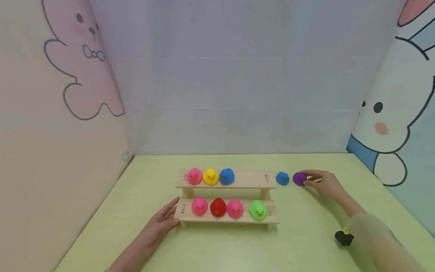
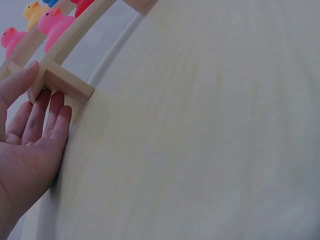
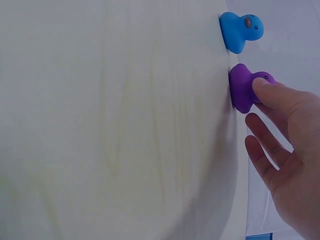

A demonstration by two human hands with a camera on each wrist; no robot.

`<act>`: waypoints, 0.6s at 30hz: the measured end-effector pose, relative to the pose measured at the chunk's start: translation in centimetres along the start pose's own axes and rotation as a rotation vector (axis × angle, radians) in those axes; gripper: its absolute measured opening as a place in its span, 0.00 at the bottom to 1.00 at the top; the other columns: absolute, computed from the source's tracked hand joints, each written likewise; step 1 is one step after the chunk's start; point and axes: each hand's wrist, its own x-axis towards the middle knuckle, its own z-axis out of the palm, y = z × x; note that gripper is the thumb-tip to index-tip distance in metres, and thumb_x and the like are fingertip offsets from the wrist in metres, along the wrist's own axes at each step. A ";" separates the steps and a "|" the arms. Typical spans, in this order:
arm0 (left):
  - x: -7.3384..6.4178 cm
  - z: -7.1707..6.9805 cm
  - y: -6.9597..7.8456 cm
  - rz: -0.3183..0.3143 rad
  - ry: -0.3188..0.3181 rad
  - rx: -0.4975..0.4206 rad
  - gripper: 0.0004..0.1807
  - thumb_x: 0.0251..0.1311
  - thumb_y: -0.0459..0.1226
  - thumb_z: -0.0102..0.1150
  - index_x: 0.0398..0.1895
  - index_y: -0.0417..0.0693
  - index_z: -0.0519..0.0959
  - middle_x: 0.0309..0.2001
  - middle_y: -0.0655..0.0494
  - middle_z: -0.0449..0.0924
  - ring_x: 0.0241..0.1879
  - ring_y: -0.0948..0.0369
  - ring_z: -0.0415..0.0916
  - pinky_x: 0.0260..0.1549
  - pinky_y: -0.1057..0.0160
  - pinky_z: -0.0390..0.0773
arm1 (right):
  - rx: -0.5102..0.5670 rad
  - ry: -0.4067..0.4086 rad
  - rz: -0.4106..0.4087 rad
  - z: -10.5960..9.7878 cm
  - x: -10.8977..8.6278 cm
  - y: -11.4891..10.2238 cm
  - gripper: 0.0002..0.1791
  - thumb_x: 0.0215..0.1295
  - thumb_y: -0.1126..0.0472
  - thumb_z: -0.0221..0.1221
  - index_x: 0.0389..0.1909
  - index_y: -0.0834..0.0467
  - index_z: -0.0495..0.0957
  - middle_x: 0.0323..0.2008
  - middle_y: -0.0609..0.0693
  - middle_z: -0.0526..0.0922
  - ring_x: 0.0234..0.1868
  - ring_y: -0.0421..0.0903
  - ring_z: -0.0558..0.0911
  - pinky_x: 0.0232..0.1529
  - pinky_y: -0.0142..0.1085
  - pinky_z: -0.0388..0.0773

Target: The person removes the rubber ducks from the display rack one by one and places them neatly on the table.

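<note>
My right hand (image 1: 325, 184) pinches a purple rubber duck (image 3: 242, 89) by its head between thumb and fingers, low at the tabletop. Just left of it sits a blue rubber duck (image 1: 283, 178). On the left, my left hand (image 1: 159, 225) holds the end of a two-step wooden stand (image 2: 70, 82), thumb at the board's edge and fingers below. The upper step (image 1: 248, 180) carries a pink duck (image 1: 195, 176), a yellow duck (image 1: 210, 176) and a blue one. Along the lower step (image 1: 231, 220) are two pink ducks, a red duck (image 1: 218, 207) and a green duck (image 1: 258, 210).
A small black object with a yellow tip (image 1: 344, 237) lies beside the right sleeve (image 1: 370, 230). The pale green table (image 1: 142, 177) meets a plain curtain (image 1: 221, 94) at the back, with cartoon-printed cloth on both sides.
</note>
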 end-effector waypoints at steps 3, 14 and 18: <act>-0.1 0.1 0.1 0.010 -0.012 -0.001 0.38 0.63 0.27 0.54 0.75 0.49 0.52 0.68 0.39 0.55 0.61 0.54 0.65 0.57 0.64 0.66 | 0.000 -0.008 0.014 0.0 0.0 0.0 0.23 0.61 0.55 0.65 0.56 0.59 0.78 0.46 0.61 0.81 0.41 0.56 0.81 0.39 0.47 0.76; 0.0 0.0 0.1 -0.008 0.000 0.009 0.38 0.63 0.28 0.55 0.75 0.52 0.53 0.68 0.42 0.56 0.62 0.54 0.64 0.57 0.64 0.65 | 0.045 -0.022 -0.013 -0.2 -0.2 -0.2 0.30 0.60 0.57 0.66 0.61 0.63 0.72 0.53 0.64 0.77 0.48 0.61 0.78 0.44 0.53 0.76; -0.1 0.0 0.1 -0.016 0.002 0.011 0.39 0.63 0.29 0.56 0.75 0.52 0.53 0.69 0.42 0.55 0.62 0.54 0.65 0.57 0.65 0.64 | 0.050 0.009 -0.046 -0.7 -0.3 -0.9 0.31 0.61 0.58 0.65 0.63 0.64 0.69 0.58 0.64 0.73 0.52 0.64 0.74 0.48 0.57 0.72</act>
